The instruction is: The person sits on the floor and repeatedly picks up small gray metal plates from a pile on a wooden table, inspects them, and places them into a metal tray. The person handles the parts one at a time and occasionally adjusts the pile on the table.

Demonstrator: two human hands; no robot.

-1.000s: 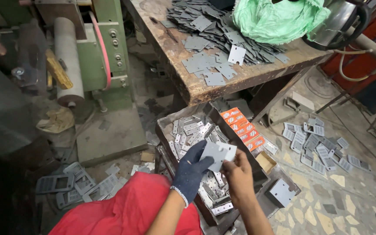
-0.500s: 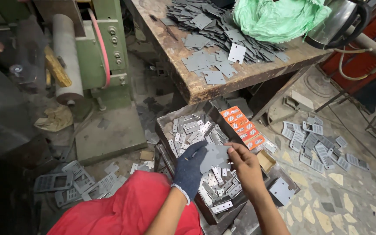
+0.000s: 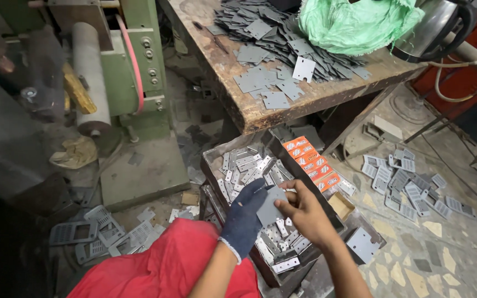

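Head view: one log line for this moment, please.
left hand: dark blue glove, holds flat grey metal plate | right hand: bare, pinches same plate | below: metal tray of small grey stamped parts

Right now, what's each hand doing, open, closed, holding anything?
Left hand, in a dark glove: closed on the grey metal plate.
Right hand, bare: fingers also pinch the same plate, above the tray of small metal parts.
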